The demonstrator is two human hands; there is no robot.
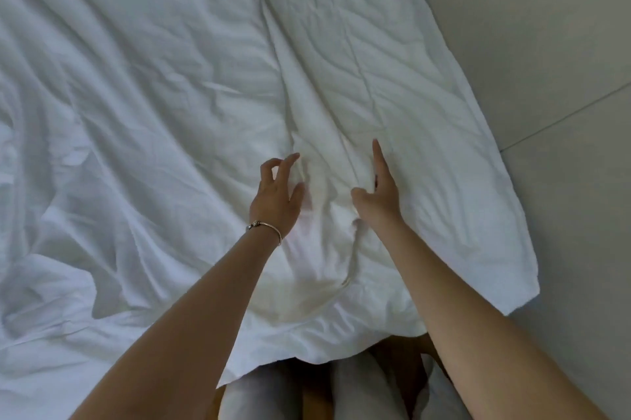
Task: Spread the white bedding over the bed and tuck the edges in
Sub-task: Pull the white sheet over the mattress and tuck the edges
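Two bare hands of yours reach out over the white bedding [153,95], which lies rumpled across the bed and fills most of the head view. Your left hand [278,195] hovers over or lightly touches the cloth just left of a long raised fold [321,132] that runs away from you; its grip is apart, fingers loosely spread and bent, clamped on nothing. A thin bracelet [268,227] circles that wrist. Your right hand [377,195] sits just right of the same fold, grip also apart, with one finger stretched straight along the cloth and the thumb pointing toward the fold; whether the other fingers press into the fabric you cannot tell. Right of the fold, a flap of the bedding hangs off the bed's side, its hem corner [522,300] lying over the pale tiled floor [546,43]. On the near side of the fold, the bedding's edge drapes over your legs [355,389].
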